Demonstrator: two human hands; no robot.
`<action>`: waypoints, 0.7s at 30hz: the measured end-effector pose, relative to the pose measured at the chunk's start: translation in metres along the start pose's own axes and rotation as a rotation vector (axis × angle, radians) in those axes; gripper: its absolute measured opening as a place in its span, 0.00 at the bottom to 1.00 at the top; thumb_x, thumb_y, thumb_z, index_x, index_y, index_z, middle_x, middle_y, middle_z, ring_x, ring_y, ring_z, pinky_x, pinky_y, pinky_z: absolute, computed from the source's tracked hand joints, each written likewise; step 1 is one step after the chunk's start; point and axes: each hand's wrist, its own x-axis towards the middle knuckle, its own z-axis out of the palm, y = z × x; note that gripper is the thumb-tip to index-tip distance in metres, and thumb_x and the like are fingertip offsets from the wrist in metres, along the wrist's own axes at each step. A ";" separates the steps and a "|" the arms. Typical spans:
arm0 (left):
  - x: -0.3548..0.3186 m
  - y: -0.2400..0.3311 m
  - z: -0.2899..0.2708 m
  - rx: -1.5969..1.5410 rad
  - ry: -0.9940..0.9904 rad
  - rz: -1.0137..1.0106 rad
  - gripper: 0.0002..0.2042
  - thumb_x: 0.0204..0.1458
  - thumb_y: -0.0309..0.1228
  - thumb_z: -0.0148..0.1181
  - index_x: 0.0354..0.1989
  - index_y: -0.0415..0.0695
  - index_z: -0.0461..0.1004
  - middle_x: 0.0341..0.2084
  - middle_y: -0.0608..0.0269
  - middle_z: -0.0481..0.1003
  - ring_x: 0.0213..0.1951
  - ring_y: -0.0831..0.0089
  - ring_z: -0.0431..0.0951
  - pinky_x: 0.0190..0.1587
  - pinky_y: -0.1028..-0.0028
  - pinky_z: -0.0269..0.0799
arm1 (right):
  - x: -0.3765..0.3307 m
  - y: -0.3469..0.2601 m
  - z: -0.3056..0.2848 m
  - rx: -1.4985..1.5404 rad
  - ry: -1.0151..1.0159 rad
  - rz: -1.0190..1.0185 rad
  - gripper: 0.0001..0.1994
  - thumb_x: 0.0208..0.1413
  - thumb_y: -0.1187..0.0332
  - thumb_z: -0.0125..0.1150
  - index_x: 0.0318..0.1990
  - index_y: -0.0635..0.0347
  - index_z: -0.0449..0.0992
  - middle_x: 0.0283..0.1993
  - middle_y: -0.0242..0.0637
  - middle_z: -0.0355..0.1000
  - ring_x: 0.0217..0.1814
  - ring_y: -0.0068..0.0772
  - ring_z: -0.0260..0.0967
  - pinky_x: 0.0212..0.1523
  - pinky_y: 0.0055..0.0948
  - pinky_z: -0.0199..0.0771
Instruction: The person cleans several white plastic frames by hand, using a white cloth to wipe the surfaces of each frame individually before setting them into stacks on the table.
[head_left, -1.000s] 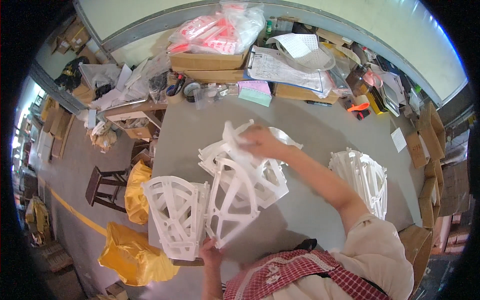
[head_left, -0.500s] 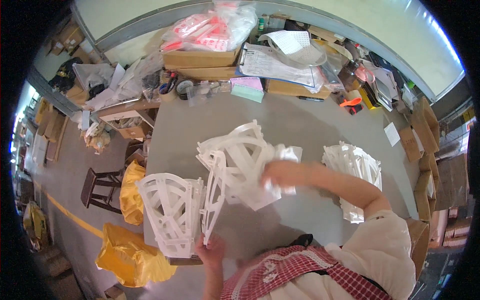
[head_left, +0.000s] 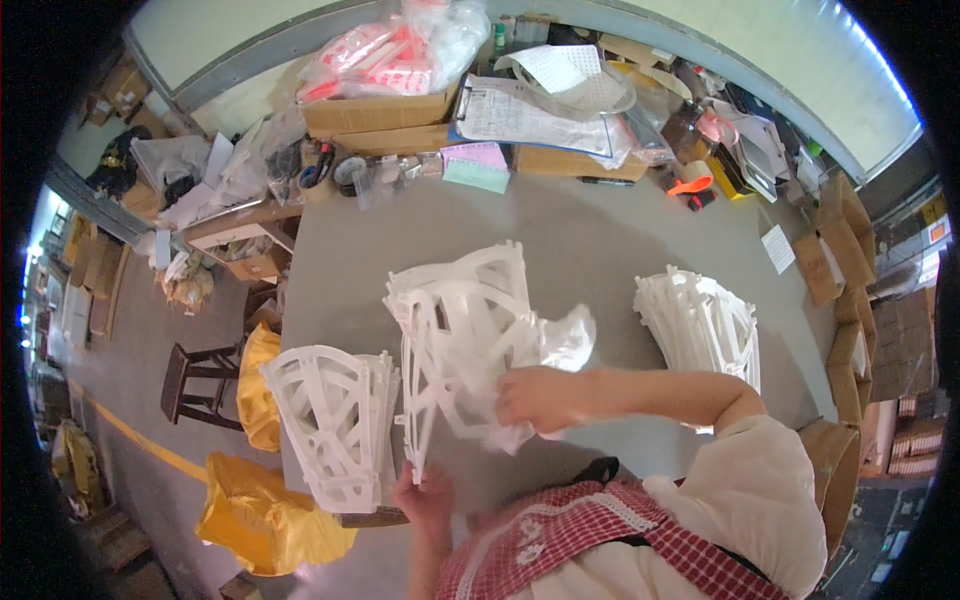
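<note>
While a white frame (head_left: 421,447) is pinched by the left hand (head_left: 425,499), film (head_left: 508,437) is apparently gripped and worked by the right hand (head_left: 540,398), steadiness being needed next.

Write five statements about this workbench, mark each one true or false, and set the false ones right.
1. The left hand grips a white frame by its lower end. True.
2. The right hand rests on the far-right stack of frames. False: the right hand is by the middle pile of frames, well left of that stack.
3. A dark stool stands on the floor left of the table. True.
4. The clipboard with papers lies at the table's near edge. False: it lies at the far side.
5. The far-right stack of frames is white. True.
</note>
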 end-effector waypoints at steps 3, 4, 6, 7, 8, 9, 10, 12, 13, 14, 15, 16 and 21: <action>0.004 0.002 -0.001 -0.172 -0.008 0.022 0.10 0.57 0.36 0.55 0.32 0.42 0.72 0.20 0.67 0.66 0.20 0.78 0.61 0.24 0.78 0.58 | 0.004 0.021 -0.038 0.156 0.261 0.037 0.11 0.45 0.74 0.57 0.38 0.54 0.77 0.35 0.44 0.72 0.45 0.48 0.70 0.44 0.45 0.71; 0.006 0.002 -0.001 -0.062 0.013 0.052 0.10 0.57 0.36 0.55 0.33 0.41 0.73 0.20 0.66 0.67 0.21 0.78 0.63 0.25 0.78 0.60 | 0.005 0.031 -0.048 0.083 0.366 0.226 0.12 0.46 0.75 0.57 0.40 0.56 0.77 0.36 0.47 0.73 0.45 0.51 0.70 0.45 0.44 0.71; 0.007 0.003 -0.002 0.156 0.059 0.121 0.10 0.57 0.35 0.55 0.36 0.40 0.74 0.22 0.66 0.69 0.23 0.78 0.66 0.26 0.77 0.64 | 0.001 0.048 -0.062 0.128 0.736 0.425 0.17 0.48 0.75 0.59 0.48 0.59 0.75 0.40 0.45 0.75 0.42 0.50 0.72 0.43 0.42 0.73; 0.010 0.004 -0.017 0.585 0.129 0.216 0.09 0.57 0.34 0.54 0.40 0.41 0.73 0.28 0.63 0.71 0.29 0.73 0.69 0.30 0.72 0.67 | -0.002 0.050 -0.067 0.119 0.806 0.505 0.18 0.48 0.75 0.59 0.49 0.60 0.74 0.41 0.47 0.75 0.42 0.52 0.72 0.43 0.42 0.73; 0.014 0.005 -0.043 1.015 0.200 0.309 0.10 0.57 0.33 0.54 0.44 0.42 0.72 0.33 0.60 0.74 0.35 0.69 0.72 0.34 0.68 0.69 | -0.006 0.052 -0.071 0.109 0.876 0.587 0.19 0.49 0.76 0.59 0.51 0.61 0.74 0.42 0.48 0.75 0.42 0.53 0.72 0.43 0.42 0.73; 0.015 0.003 -0.033 1.028 0.225 0.221 0.11 0.57 0.32 0.54 0.46 0.43 0.72 0.39 0.59 0.74 0.41 0.65 0.73 0.39 0.62 0.71 | -0.014 0.055 -0.070 0.098 0.950 0.683 0.19 0.49 0.76 0.59 0.52 0.63 0.73 0.43 0.49 0.75 0.42 0.55 0.72 0.43 0.42 0.74; 0.015 0.001 -0.021 1.040 0.251 0.135 0.12 0.57 0.32 0.54 0.49 0.44 0.72 0.45 0.57 0.74 0.47 0.62 0.73 0.43 0.56 0.72 | -0.023 0.061 -0.063 -0.008 1.013 0.698 0.19 0.49 0.76 0.59 0.51 0.63 0.73 0.44 0.49 0.74 0.42 0.55 0.72 0.44 0.42 0.73; 0.014 -0.005 0.004 0.949 0.271 -0.018 0.14 0.57 0.31 0.54 0.51 0.45 0.71 0.49 0.56 0.75 0.53 0.59 0.74 0.47 0.50 0.73 | -0.036 0.070 -0.047 -0.221 1.134 0.724 0.17 0.49 0.77 0.59 0.49 0.64 0.74 0.44 0.49 0.74 0.43 0.55 0.71 0.44 0.42 0.73; 0.014 -0.007 0.010 0.845 0.266 -0.085 0.14 0.57 0.31 0.54 0.51 0.45 0.72 0.49 0.57 0.75 0.53 0.59 0.74 0.48 0.49 0.74 | -0.045 0.069 -0.043 -0.296 1.122 0.711 0.17 0.48 0.77 0.59 0.48 0.64 0.74 0.45 0.48 0.74 0.44 0.54 0.71 0.44 0.42 0.73; 0.014 -0.009 0.012 0.874 0.260 -0.067 0.14 0.58 0.32 0.54 0.51 0.45 0.72 0.47 0.57 0.76 0.51 0.57 0.75 0.46 0.51 0.75 | -0.054 0.067 -0.041 -0.371 1.108 0.699 0.16 0.48 0.77 0.60 0.47 0.64 0.74 0.45 0.48 0.74 0.44 0.54 0.70 0.44 0.42 0.73; 0.014 -0.011 0.015 0.905 0.254 -0.050 0.14 0.58 0.33 0.55 0.51 0.45 0.72 0.46 0.57 0.76 0.50 0.56 0.76 0.44 0.52 0.76 | -0.061 0.063 -0.038 -0.446 1.096 0.688 0.16 0.47 0.77 0.60 0.46 0.64 0.74 0.46 0.47 0.74 0.45 0.53 0.70 0.45 0.42 0.72; 0.015 -0.021 0.036 0.794 0.303 -0.029 0.13 0.59 0.34 0.55 0.51 0.45 0.72 0.45 0.57 0.76 0.47 0.56 0.77 0.42 0.55 0.77 | -0.067 0.060 -0.035 -0.476 1.077 0.723 0.15 0.46 0.76 0.61 0.44 0.63 0.73 0.49 0.45 0.74 0.49 0.53 0.68 0.47 0.44 0.71; 0.021 -0.029 0.065 0.473 0.369 0.011 0.14 0.59 0.37 0.55 0.49 0.43 0.72 0.37 0.58 0.76 0.33 0.63 0.75 0.29 0.69 0.74 | -0.091 0.073 0.027 -0.381 0.724 0.822 0.22 0.49 0.63 0.62 0.54 0.52 0.72 0.66 0.58 0.58 0.65 0.69 0.52 0.64 0.64 0.51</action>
